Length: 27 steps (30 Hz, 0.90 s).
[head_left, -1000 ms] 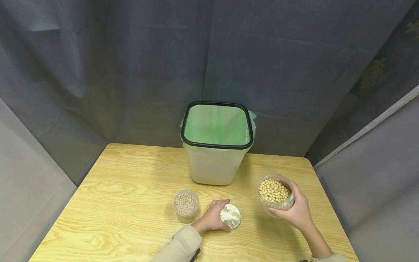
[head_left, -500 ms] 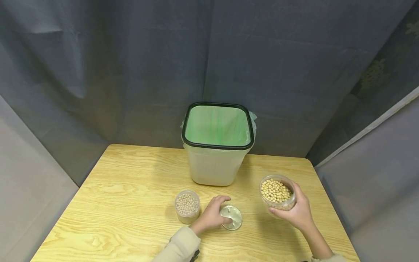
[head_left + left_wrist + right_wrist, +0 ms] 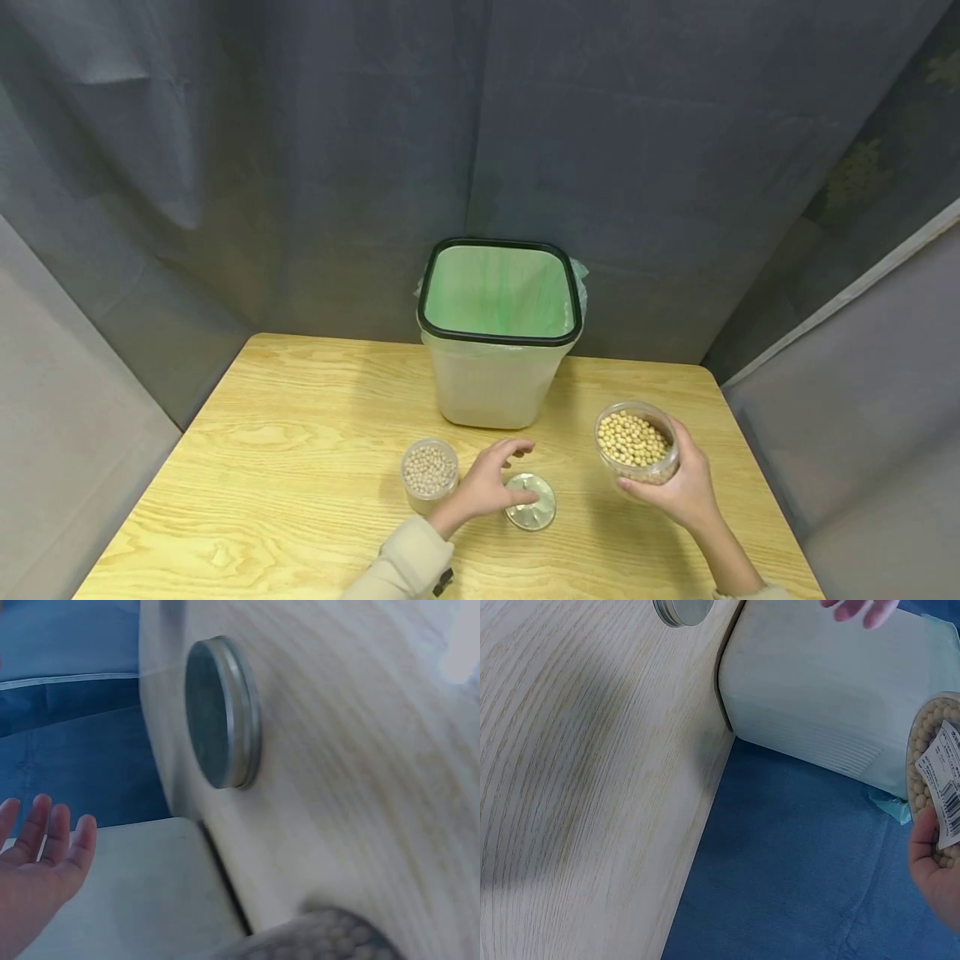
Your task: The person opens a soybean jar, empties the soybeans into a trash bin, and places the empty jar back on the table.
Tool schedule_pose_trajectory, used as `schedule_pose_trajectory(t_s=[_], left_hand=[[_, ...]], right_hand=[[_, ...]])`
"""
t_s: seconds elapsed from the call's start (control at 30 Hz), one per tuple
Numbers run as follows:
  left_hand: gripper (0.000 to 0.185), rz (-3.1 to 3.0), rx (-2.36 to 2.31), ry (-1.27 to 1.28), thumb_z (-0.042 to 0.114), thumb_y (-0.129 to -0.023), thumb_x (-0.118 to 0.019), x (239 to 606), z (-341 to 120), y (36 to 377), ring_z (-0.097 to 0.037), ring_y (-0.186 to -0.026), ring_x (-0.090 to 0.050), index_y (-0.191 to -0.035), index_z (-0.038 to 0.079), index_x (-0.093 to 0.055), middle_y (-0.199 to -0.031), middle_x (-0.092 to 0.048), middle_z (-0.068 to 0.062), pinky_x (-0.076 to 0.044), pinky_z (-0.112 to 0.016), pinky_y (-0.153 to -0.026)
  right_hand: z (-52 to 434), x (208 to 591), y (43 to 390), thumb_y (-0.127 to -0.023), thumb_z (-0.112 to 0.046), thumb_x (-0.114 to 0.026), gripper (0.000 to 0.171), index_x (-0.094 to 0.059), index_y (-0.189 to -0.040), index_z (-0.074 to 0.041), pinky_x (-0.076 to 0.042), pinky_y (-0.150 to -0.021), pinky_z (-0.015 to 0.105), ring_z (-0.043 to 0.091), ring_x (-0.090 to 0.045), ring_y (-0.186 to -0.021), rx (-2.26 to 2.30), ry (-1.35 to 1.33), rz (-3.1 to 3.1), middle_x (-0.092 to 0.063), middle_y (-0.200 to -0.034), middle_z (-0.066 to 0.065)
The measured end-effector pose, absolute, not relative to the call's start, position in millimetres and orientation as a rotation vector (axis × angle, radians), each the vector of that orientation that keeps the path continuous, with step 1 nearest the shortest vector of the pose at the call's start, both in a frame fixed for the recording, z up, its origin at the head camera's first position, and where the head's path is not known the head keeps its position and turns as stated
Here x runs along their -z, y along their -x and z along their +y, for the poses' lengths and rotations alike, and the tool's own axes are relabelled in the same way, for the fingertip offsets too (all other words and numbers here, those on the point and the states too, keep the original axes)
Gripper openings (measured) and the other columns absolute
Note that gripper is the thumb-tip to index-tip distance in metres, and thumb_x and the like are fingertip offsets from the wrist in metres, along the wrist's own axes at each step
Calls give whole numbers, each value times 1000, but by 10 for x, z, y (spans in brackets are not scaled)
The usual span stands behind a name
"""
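A: The jar of yellow beans [image 3: 636, 442] is what we see in the right hand [image 3: 684, 492]. It sits over the right side of the wooden table [image 3: 285, 467], open at the top and tilted a little, with the fingers and thumb curled round its clear wall. In the right wrist view we catch a slice of the same jar [image 3: 934, 791] with a barcode label, and the hand's thumb pressed against it.

B: And the left hand [image 3: 487, 483]? We read it as loose, fingers spread and only gently bent, holding nothing. It hovers over the round metal lid [image 3: 530, 502], which lies flat on the table with its hollow side up. We cannot tell whether a fingertip touches the lid.

A: The left wrist view agrees: the lid [image 3: 223, 712] lies alone on the wood, and the fingers [image 3: 46, 840] are straight and well clear of it there.

B: Just left of that hand stands a smaller jar of paler beans [image 3: 429, 472], also open. Behind both, at the far edge of the table, stands the white bin [image 3: 495, 375] with a black rim and a green liner.

A: So the lid lies between the two jars, nearer the small one, and the yellow beans stay on the right, near the bin's right corner.
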<state>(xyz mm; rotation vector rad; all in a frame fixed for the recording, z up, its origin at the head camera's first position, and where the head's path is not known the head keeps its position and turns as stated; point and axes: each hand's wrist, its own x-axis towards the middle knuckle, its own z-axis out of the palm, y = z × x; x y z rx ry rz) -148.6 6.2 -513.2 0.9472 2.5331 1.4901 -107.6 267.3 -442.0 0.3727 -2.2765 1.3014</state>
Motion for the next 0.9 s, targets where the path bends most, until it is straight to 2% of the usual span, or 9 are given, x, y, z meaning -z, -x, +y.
schedule_pose_trajectory(t_s=[0.17, 0.43, 0.67, 0.9], left_hand=[[60, 2514, -1490, -986, 12, -73, -75, 4978, 21, 1475, -20, -107, -49, -127, 5, -47, -120, -54, -9, -45, -34, -86], [54, 2491, -1556, -1121, 22, -79, -69, 4760, -74, 1511, -25, -105, -51, -126, 4, -49, -119, -54, -11, -45, -33, -85], [56, 2514, -1603, -1199, 21, -77, -70, 4593, -190, 1548, -23, -105, -52, -125, 2, -49, -119, -55, -10, -46, -33, -85], [59, 2555, -1632, -1233, 16, -73, -72, 4456, -306, 1603, -24, -107, -51, -125, 1, -48, -119, -55, -13, -45, -35, -87]], right_hand=[[2686, 4436, 1080, -40, 7, -84, 92, -45, -124, 8, -35, -84, 7, -3, -46, -102, -1289, -359, -2296, -53, -113, 4], [2695, 4435, 1077, -41, 6, -84, 93, -43, -125, 8, -34, -84, 6, -5, -45, -102, -1268, -357, -2320, -53, -114, 13], [2695, 4436, 1072, -41, 7, -84, 94, -43, -126, 8, -34, -84, 6, -4, -45, -102, -1273, -366, -2316, -53, -113, 21], [2700, 4437, 1075, -40, 6, -84, 94, -43, -125, 9, -34, -85, 7, -4, -45, -102, -1280, -375, -2308, -52, -113, 23]])
